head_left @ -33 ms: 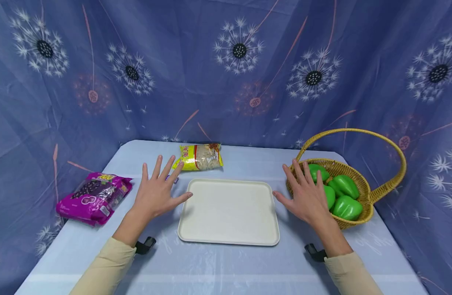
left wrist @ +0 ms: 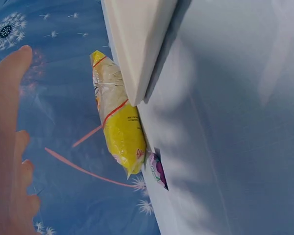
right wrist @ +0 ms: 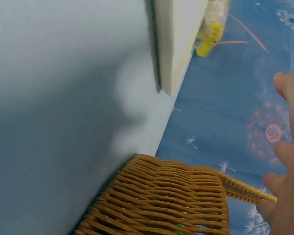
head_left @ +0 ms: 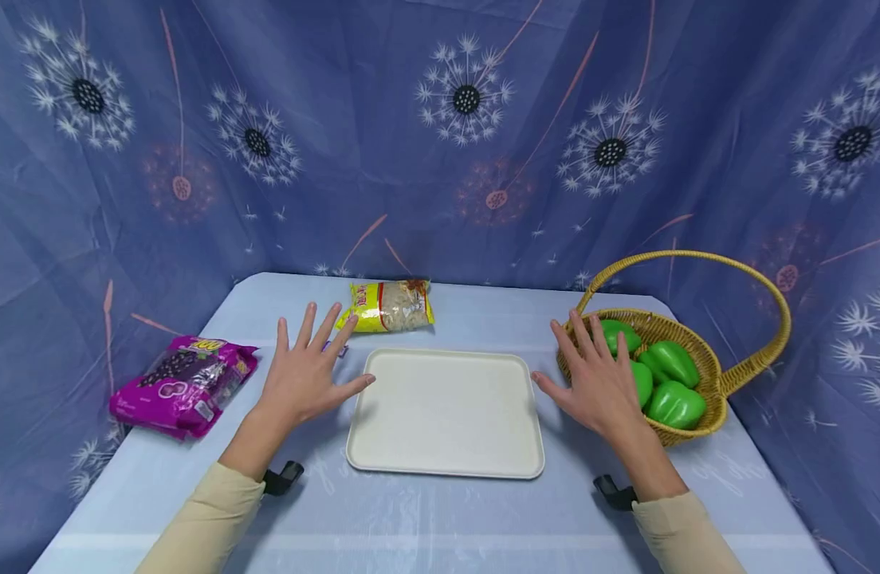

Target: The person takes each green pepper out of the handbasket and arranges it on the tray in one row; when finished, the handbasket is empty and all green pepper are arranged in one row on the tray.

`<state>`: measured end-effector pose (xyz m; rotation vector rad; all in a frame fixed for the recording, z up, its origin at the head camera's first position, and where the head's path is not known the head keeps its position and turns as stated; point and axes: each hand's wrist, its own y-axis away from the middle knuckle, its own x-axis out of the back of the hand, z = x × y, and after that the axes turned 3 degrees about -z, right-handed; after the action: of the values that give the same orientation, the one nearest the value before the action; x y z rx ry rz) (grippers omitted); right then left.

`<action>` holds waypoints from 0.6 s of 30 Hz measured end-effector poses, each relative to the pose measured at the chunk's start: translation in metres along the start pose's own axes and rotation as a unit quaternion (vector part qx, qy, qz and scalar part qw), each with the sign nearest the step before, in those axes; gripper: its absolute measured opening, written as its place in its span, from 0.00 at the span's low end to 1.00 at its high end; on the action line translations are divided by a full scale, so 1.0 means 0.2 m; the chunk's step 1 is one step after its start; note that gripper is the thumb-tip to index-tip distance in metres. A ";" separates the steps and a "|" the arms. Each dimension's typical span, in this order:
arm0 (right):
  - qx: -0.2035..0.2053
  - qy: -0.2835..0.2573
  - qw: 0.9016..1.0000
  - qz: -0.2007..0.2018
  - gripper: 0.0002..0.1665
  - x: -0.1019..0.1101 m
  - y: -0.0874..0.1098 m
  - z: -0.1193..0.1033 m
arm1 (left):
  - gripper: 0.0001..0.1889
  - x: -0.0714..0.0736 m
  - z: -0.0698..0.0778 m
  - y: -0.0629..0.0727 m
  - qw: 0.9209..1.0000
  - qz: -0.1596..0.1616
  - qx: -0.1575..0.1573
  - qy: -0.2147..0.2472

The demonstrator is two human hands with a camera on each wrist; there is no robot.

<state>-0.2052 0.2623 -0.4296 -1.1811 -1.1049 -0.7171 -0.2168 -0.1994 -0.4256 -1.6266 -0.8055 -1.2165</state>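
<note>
My left hand (head_left: 300, 383) hovers over the table with its fingers spread, holding nothing. Its thumb reaches over the left edge of a white rectangular tray (head_left: 447, 414). A small purple packet (left wrist: 158, 170) lies just beyond that hand, mostly hidden by its fingers in the head view. On the other side my right hand (head_left: 594, 379), also spread and holding nothing, overlaps the left rim of a wicker basket (head_left: 714, 375). Several green bell peppers (head_left: 675, 404) are in the basket, one partly covered by the hand. In the right wrist view the basket's woven side (right wrist: 161, 196) shows below the hand.
A purple bag (head_left: 185, 387) with dark fruit printed on it lies at the table's left edge. Toward the back is a yellow and clear food bag (head_left: 393, 306). The basket's tall handle (head_left: 777, 303) arches up at the right. Blue dandelion-print cloth (head_left: 368, 159) encloses the table.
</note>
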 end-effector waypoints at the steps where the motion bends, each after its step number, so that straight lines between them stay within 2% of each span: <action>1: 0.001 -0.010 1.000 0.007 0.50 0.01 0.00 0.00 | 0.53 0.00 0.00 0.00 1.000 -0.003 0.000 0.006; 3: 0.003 -0.035 0.999 0.019 0.48 0.03 -0.02 0.01 | 0.52 0.00 -0.01 0.01 0.999 -0.011 0.004 0.033; 6: -0.007 -0.106 0.994 0.024 0.40 0.10 -0.02 0.04 | 0.48 -0.02 -0.01 0.03 0.990 -0.042 0.016 0.131; 8: -0.027 -0.154 0.988 0.004 0.37 0.16 -0.03 0.09 | 0.44 -0.05 -0.02 0.05 0.975 -0.061 0.031 0.210; 11: -0.055 -0.191 0.979 -0.041 0.35 0.24 -0.04 0.18 | 0.37 -0.12 -0.03 0.08 0.945 -0.086 0.055 0.309; 16: -0.056 -0.213 0.970 -0.099 0.36 0.33 -0.06 0.34 | 0.32 -0.21 -0.03 0.13 0.902 -0.096 0.098 0.410; 18: -0.052 -0.221 0.966 -0.125 0.35 0.34 -0.08 0.39 | 0.31 -0.24 -0.03 0.15 0.890 -0.093 0.109 0.432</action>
<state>-0.2193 0.3387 -0.3603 -1.3430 -1.6277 -0.7287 -0.2064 -0.2141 -0.4787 -0.6889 -0.4854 -1.7144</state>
